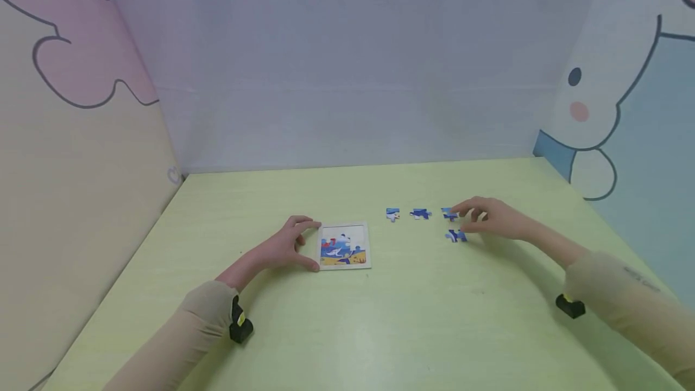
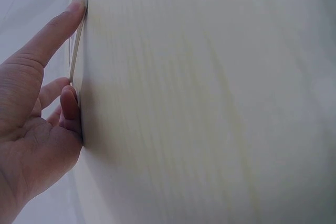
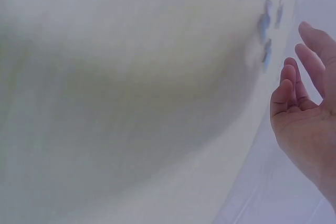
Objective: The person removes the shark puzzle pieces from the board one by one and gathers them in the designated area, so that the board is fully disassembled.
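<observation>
left hand (image 1: 288,246): lower centre of the head view, fingers spread loosely, tips pressed against the left edge of the tray (image 1: 344,245); steadied it, held nothing. Left wrist view showed fingertips (image 2: 73,9) flat on the thin tray edge.
right hand (image 1: 491,217): right of centre in the head view, fingers relaxed and slightly curled, over the loose pieces; fingertips at or just above piece A (image 1: 448,213), contact not clear. Right wrist view showed an empty palm (image 3: 304,119).
tray: white-framed square, flat on the table (image 1: 380,330), centre of the frame, picture partly filled, white gap in its upper part.
loose pieces: 4, right of the tray. 3 in a row: piece C (image 1: 393,214), piece B (image 1: 420,213), piece A. Piece D (image 1: 456,235) lay just below A, nearest the right hand's thumb.
handling: pieces looked thin, flat, light, probably stiff card. Likely hard to lift straight off a smooth top; best guess was to pinch opposite edges with thumb and forefinger, or slide one first to get a nail under it. Tabs probably bend if forced.
tray handling: light, likely slides on the table; edge bracing suited it.
walls: cartoon-print panels left and right, plain pale panel at the back.
</observation>
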`<control>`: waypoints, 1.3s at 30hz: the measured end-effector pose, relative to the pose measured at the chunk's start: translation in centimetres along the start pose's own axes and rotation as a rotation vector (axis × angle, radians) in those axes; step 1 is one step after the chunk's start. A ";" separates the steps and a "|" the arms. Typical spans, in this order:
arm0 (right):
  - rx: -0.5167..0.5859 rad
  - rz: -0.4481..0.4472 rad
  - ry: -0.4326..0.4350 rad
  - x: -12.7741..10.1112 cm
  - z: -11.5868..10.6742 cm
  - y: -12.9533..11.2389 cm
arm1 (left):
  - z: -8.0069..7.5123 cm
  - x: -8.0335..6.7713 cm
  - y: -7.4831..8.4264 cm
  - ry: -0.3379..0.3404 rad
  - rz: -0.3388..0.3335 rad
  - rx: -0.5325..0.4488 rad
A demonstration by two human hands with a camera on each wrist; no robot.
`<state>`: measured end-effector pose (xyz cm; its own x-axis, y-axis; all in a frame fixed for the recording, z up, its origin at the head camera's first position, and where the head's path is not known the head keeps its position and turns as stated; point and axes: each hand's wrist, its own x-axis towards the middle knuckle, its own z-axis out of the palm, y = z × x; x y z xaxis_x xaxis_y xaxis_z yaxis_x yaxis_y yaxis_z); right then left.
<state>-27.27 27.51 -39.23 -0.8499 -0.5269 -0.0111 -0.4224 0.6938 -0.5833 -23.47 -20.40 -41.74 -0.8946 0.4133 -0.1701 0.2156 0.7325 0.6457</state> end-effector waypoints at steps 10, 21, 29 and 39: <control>0.015 0.018 0.023 2.7 0.4 -4.0 | -0.1 0.0 0.1 -0.007 0.002 0.005; 0.141 -0.040 0.045 6.1 3.6 -8.6 | -0.1 0.1 -0.1 -0.008 0.005 0.001; 0.190 -0.071 0.018 8.4 6.5 -11.5 | -0.1 0.1 0.1 -0.008 0.009 0.007; 0.178 -0.082 -0.034 9.9 10.5 -13.9 | -0.1 0.1 0.1 -0.018 0.008 0.009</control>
<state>-26.49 7.48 -39.71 -0.8029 -0.5959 0.0168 -0.4247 0.5520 -0.7176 -23.55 -20.32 -41.59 -0.8856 0.4286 -0.1790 0.2260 0.7342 0.6402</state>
